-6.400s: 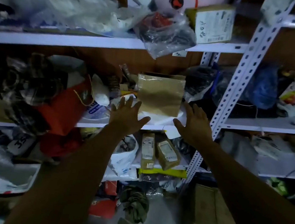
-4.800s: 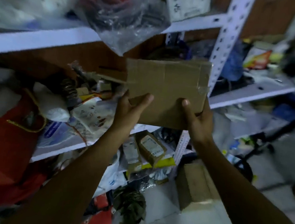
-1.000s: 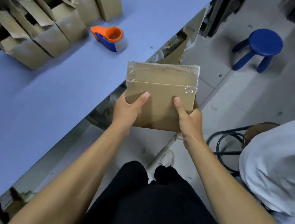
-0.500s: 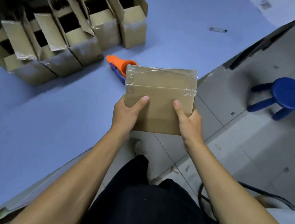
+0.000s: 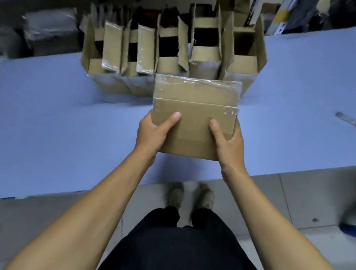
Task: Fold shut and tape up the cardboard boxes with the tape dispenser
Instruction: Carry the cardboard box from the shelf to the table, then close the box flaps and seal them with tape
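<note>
Thumbs flat on top, one from the left hand and one from the right hand, each pressing the upper face of the taped cardboard box while the remaining fingers wrap out of sight beneath it, so both hands grip the box by its near corners. The box is shut, clear tape shining across its far half and along a seam, and it hangs level above the blue table, well inside the table's near edge. Its far edge overlaps, in this view, the row of open boxes standing at the back of the table, flaps upright, dark inside; whether it touches them cannot be told. Bare blue surface spreads wide to the left and to the right of the held box. Out on the right lies a small strip, alone. The table's near edge runs diagonally past the person's shoes on grey floor tiles. Beyond the open boxes, cluttered shelving, blurred and dim. The tape dispenser is not visible.
</note>
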Motion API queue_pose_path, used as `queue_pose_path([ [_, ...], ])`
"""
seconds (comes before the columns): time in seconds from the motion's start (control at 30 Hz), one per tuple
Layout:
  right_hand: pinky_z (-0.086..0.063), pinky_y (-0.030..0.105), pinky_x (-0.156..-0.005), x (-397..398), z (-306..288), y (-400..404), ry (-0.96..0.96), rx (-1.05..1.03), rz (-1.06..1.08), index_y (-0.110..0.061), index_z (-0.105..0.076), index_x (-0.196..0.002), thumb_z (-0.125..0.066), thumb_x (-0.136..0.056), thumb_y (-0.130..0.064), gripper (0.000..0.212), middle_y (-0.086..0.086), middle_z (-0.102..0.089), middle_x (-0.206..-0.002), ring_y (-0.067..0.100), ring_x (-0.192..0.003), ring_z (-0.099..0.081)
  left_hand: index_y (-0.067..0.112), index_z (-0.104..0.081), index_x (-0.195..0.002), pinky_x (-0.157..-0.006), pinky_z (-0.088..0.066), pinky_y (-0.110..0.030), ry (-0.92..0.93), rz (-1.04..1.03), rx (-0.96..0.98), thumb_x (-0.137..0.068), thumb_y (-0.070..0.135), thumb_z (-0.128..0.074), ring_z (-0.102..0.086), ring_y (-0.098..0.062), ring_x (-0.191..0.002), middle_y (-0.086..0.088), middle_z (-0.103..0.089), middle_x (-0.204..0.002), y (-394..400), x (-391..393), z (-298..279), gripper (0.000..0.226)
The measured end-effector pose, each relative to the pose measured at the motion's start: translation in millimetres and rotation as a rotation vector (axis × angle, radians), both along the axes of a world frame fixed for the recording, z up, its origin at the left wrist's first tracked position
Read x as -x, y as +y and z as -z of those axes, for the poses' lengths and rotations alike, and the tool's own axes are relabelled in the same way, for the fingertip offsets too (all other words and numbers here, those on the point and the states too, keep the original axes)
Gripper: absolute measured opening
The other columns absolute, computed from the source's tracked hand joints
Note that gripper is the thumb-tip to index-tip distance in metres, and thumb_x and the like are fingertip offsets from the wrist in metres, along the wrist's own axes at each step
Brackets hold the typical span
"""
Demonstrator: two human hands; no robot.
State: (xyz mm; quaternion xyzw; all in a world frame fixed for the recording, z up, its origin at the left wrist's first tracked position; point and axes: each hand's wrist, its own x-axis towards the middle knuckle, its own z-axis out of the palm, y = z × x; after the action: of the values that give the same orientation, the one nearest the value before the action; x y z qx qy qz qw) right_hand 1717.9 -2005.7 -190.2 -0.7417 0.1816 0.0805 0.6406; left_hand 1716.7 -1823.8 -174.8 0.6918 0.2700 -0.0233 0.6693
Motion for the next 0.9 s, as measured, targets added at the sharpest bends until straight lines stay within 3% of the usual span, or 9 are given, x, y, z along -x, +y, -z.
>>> queue_pose_path([
  [0.07, -0.048, 0.037, -0.104, -11.5, -0.2, 6.6, -0.006, 0.003, -0.081, -0.039, -0.046, -0.139, -0.068, -0.073, -0.070, 0.076, -0.018, -0.062, -0.128, 0.001, -0.115, -0.059, 0.023, -0.069, -0.109, -0.082, -0.057, -0.029, 0.001, -0.069, -0.022, -0.078, 0.041, -0.081, -0.070, -0.007, -0.094, 0.010, -0.075, -0.102, 8.6, -0.6, -2.3, 0.038],
  [0.17, -0.049, 0.033, -0.102, -26.2, -2.3, 18.4, -0.019, -0.004, -0.207, -0.039, -0.049, -0.135, -0.068, -0.081, -0.061, 0.062, -0.015, -0.061, -0.127, -0.004, -0.111, -0.059, 0.021, -0.069, -0.110, -0.081, -0.057, -0.031, -0.010, -0.144, -0.022, -0.078, 0.037, -0.082, -0.071, -0.009, -0.094, 0.008, -0.075, -0.102, 24.4, -1.6, -5.1, 0.038],
  [0.27, -0.046, 0.009, -0.089, -34.5, -2.7, 36.5, -0.066, -0.030, -0.287, -0.026, -0.052, -0.134, -0.068, -0.091, -0.036, 0.047, -0.021, -0.060, -0.111, -0.025, -0.095, -0.052, 0.018, -0.066, -0.113, -0.082, -0.058, -0.029, -0.030, -0.175, -0.033, -0.079, 0.030, -0.083, -0.071, -0.010, -0.095, 0.005, -0.075, -0.104, 45.9, 0.5, -9.0, 0.040],
  [0.37, -0.050, 0.021, -0.093, -40.1, -1.9, 57.0, -0.085, -0.053, -0.342, -0.019, -0.050, -0.135, -0.072, -0.089, -0.030, 0.053, -0.012, -0.065, -0.118, -0.009, -0.104, -0.060, 0.015, -0.063, -0.118, -0.081, -0.057, -0.026, -0.053, -0.159, -0.043, -0.079, 0.021, -0.083, -0.071, -0.011, -0.098, 0.003, -0.074, -0.109, 71.0, 3.9, -5.5, 0.044],
  [0.5, -0.051, 0.034, -0.098, -44.4, 3.8, 82.2, -0.064, -0.053, -0.346, -0.028, -0.049, -0.129, -0.076, -0.078, -0.050, 0.063, -0.009, -0.067, -0.119, 0.004, -0.109, -0.063, 0.016, -0.057, -0.123, -0.081, -0.058, -0.027, -0.007, -0.092, -0.051, -0.075, 0.015, -0.085, -0.069, -0.013, -0.103, -0.001, -0.071, -0.114, 104.4, 13.0, 10.0, 0.055],
  [0.6, -0.049, 0.022, -0.095, -42.8, 12.3, 99.0, -0.054, -0.055, -0.361, -0.020, -0.046, -0.129, -0.076, -0.082, -0.043, 0.061, -0.002, -0.063, -0.124, -0.001, -0.106, -0.061, 0.017, -0.057, -0.119, -0.084, -0.056, -0.026, -0.048, -0.155, 0.087, -0.088, 0.018, -0.073, -0.069, -0.009, -0.102, 0.000, -0.071, -0.113, 120.0, 17.3, 20.0, 0.036],
  [0.7, -0.043, 0.006, -0.085, -39.6, 28.7, 108.2, -0.041, -0.051, -0.373, -0.013, -0.043, -0.133, -0.072, -0.089, -0.029, 0.056, 0.000, -0.058, -0.127, -0.011, -0.099, -0.058, 0.019, -0.055, -0.112, -0.076, -0.053, -0.018, -0.029, -0.241, 0.220, -0.097, 0.022, -0.059, -0.067, -0.004, -0.093, 0.004, -0.069, -0.107, 126.5, 20.2, 33.5, 0.015],
  [0.83, -0.044, 0.022, -0.101, -23.9, 52.4, 102.1, 0.056, -0.026, -0.389, -0.024, -0.040, -0.133, -0.071, -0.090, -0.034, 0.055, -0.004, -0.054, -0.135, -0.001, -0.116, -0.056, 0.017, -0.050, -0.114, -0.070, -0.047, -0.010, 0.111, -0.149, 0.165, -0.094, 0.030, -0.063, -0.061, -0.005, -0.091, 0.010, -0.066, -0.102, 127.5, 37.0, 59.1, 0.028],
  [0.9, -0.048, 0.019, -0.093, -18.4, 61.3, 95.1, 0.086, -0.009, -0.383, -0.025, -0.042, -0.130, -0.072, -0.089, -0.033, 0.052, -0.005, -0.056, -0.131, 0.002, -0.114, -0.058, 0.017, -0.048, -0.122, -0.076, -0.049, -0.014, 0.127, -0.143, 0.159, -0.091, 0.029, -0.068, -0.063, -0.004, -0.095, 0.007, -0.067, -0.110, 127.7, 43.4, 68.4, 0.039],
])
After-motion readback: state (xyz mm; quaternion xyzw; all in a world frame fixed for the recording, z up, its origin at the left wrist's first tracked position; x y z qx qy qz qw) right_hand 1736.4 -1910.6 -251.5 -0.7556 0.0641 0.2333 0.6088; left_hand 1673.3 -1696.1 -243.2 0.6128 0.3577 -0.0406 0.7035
